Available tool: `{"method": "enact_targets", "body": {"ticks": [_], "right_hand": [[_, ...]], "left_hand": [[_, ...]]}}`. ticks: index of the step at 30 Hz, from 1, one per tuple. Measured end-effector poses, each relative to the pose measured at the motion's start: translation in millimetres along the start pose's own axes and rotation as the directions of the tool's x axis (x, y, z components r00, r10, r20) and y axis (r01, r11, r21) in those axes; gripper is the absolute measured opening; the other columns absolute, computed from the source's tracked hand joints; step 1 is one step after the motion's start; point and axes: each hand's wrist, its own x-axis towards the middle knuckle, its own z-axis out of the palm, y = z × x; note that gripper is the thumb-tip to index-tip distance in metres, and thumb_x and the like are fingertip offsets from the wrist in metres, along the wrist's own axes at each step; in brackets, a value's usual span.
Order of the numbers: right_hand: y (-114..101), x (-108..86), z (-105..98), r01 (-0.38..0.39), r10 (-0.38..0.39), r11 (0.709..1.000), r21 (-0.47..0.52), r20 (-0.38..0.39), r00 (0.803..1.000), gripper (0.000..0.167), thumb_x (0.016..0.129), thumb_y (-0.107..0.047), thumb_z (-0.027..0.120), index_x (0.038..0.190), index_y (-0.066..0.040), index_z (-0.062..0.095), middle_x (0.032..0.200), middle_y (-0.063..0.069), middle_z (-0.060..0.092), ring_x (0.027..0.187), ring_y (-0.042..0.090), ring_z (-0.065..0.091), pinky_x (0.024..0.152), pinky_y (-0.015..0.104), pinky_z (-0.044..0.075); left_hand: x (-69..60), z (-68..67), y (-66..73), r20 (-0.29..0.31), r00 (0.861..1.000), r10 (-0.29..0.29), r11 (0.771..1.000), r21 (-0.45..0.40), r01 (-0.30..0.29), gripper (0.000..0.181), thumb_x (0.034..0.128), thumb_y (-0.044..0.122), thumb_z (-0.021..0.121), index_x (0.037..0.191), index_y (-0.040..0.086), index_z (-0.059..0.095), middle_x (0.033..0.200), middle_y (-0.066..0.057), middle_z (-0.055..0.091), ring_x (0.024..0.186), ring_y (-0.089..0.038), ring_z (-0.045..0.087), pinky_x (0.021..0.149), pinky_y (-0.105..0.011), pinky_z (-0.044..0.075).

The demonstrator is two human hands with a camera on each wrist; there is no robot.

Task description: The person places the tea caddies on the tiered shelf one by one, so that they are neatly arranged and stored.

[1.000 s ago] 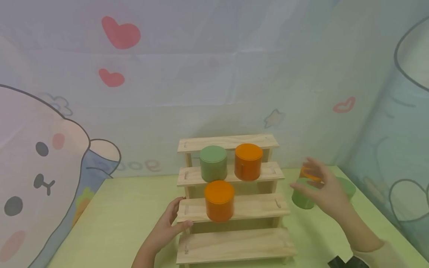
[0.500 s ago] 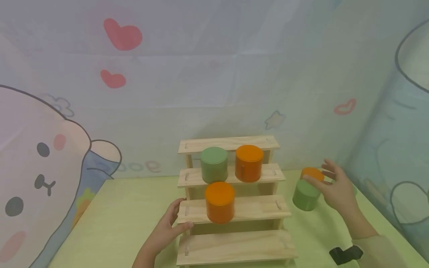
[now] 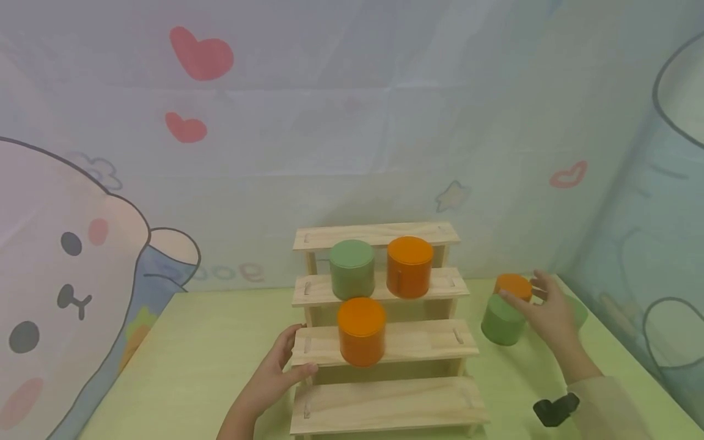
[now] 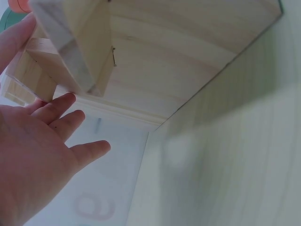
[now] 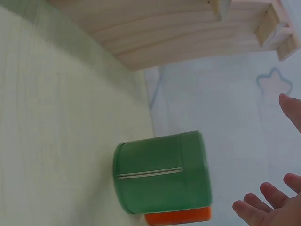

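My left hand (image 3: 267, 379) holds the left end of a step on the wooden stepped shelf (image 3: 387, 403), thumb at the front and fingers behind. In the left wrist view the fingers (image 4: 66, 125) lie around that board end, some clear of it. At the right, my right hand (image 3: 550, 318) hovers beside a green tin (image 3: 503, 327), fingers spread and holding nothing. The right wrist view shows a gap between this hand (image 5: 277, 207) and the upright green tin (image 5: 160, 174). Behind it stands an orange tin (image 3: 513, 286); another green tin (image 3: 579, 311) is partly hidden by my hand.
On the shelf's upper-middle step stand a light green tin (image 3: 352, 269) and an orange tin (image 3: 409, 267). One more orange tin (image 3: 361, 332) is on the step below. A patterned cloth (image 3: 330, 122) hangs behind the pale green table (image 3: 220, 342).
My right hand has shifted right from above the green tin, then lowered slightly beside it. The left hand and the shelf have stayed in place.
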Motion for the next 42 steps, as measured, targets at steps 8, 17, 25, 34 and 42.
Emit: {"method": "enact_targets", "body": {"ticks": [8,17,25,34,42], "right_hand": [[19.7,4.1,16.3,-0.047,0.047,0.999,0.026,0.008,0.999,0.097,0.089,-0.044,0.067,0.15,0.006,0.012,0.149,0.035,0.026,0.131,0.052,0.031,0.1,0.063,0.035],[37.5,5.3,25.1,-0.111,0.111,0.994,-0.007,0.043,0.993,0.103,0.088,-0.047,0.066,0.15,0.009,0.005,0.148,0.036,0.025,0.132,0.052,0.029,0.102,0.062,0.034],[49.3,4.6,29.3,-0.122,0.124,0.992,-0.023,0.101,0.987,0.103,0.089,-0.048,0.065,0.149,0.011,0.005,0.151,0.037,0.016,0.132,0.053,0.026,0.103,0.063,0.031],[58.9,9.3,33.2,-0.153,0.16,0.987,-0.056,0.137,0.978,0.104,0.088,-0.051,0.064,0.149,0.01,0.006,0.15,0.038,0.017,0.132,0.055,0.026,0.104,0.064,0.03],[60.8,8.5,34.4,-0.174,0.177,0.984,-0.034,0.133,0.975,0.103,0.088,-0.052,0.064,0.149,0.01,0.009,0.148,0.037,0.021,0.131,0.051,0.031,0.102,0.061,0.035]], "left_hand": [[-0.4,-0.4,0.1,-0.007,1.0,0.006,1.0,0.005,-0.006,0.078,0.0868,0.023,0.073,0.149,0.017,0.026,0.154,-0.017,0.031,0.142,-0.049,0.016,0.105,-0.073,0.014],[-0.3,0.7,1.8,-0.01,1.0,-0.005,1.0,0.01,0.005,0.078,0.0864,0.024,0.073,0.149,0.019,0.026,0.155,-0.018,0.029,0.141,-0.05,0.016,0.106,-0.072,0.013],[-0.5,-0.3,-0.7,0.001,1.0,-0.018,1.0,0.007,0.018,0.081,0.0866,0.027,0.073,0.15,0.016,0.024,0.157,-0.017,0.025,0.142,-0.049,0.014,0.108,-0.07,0.012],[0.8,0.0,-3.0,-0.002,1.0,-0.012,1.0,0.0,0.012,0.082,0.0863,0.027,0.073,0.15,0.015,0.023,0.156,-0.016,0.026,0.142,-0.048,0.015,0.108,-0.069,0.012],[-0.8,0.2,1.7,-0.001,1.0,-0.007,1.0,-0.016,0.007,0.079,0.0866,0.024,0.073,0.149,0.018,0.025,0.156,-0.016,0.028,0.142,-0.048,0.015,0.107,-0.07,0.014]]}}
